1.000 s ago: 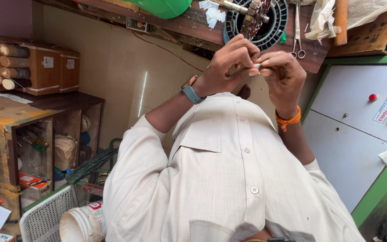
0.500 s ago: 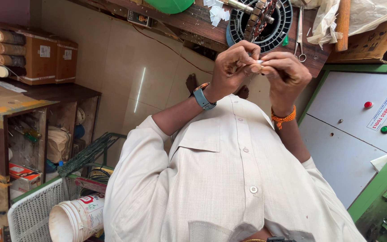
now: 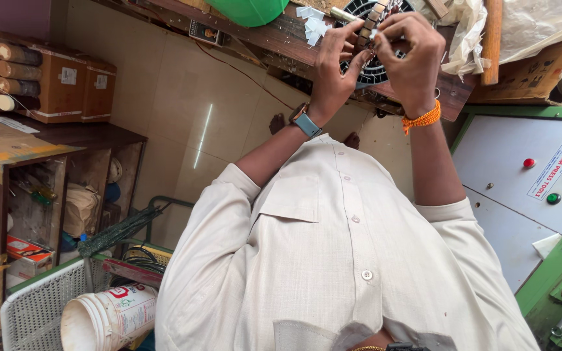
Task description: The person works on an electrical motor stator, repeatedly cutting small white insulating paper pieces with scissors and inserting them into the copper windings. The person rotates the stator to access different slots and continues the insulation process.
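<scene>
White paper slips [image 3: 312,25] lie on the dark wooden bench [image 3: 274,36] beside a black ring-shaped slotted metal core [image 3: 367,65] at its edge. A white rectangular label [image 3: 549,168] sits on the grey panel [image 3: 502,162]. Left hand [image 3: 335,65] and right hand [image 3: 411,55], both raised, pinch small pieces at the core's rim.

The round black slotted metal ring [image 3: 367,65] is mostly hidden behind the left hand [image 3: 336,68] and right hand [image 3: 412,55]; the green plastic bowl [image 3: 250,10] is cut off by the top edge.
</scene>
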Demonstrator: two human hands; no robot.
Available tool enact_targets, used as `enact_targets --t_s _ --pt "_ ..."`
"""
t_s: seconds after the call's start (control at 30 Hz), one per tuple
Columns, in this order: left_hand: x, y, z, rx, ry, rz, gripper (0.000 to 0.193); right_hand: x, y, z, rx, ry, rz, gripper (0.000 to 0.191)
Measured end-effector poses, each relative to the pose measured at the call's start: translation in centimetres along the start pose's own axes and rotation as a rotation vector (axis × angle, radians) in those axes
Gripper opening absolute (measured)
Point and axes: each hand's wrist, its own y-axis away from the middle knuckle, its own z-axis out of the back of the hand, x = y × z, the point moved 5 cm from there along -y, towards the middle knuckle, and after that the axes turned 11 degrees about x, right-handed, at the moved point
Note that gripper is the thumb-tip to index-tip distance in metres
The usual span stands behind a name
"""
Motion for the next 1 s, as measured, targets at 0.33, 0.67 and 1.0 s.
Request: enact_targets --t_s 0.33,0.67,1.0 --pt "-0.2 -2.4 0.2 0.085 -0.033 0.015 0.048 -0.3 -0.4 0.0 -0.132 0.014 0.051 0.014" --pt "-0.1 -1.7 0.8 0.142 0.025 0.004 0.056 1.6 0.7 0.2 -0.255 -0.03 0.095 0.018" --pt "0.9 -0.8 0.2 0.162 0.096 0.031 0.058 -1.2 3.2 -1.1 -0.392 -0.003 -0.107 0.013"
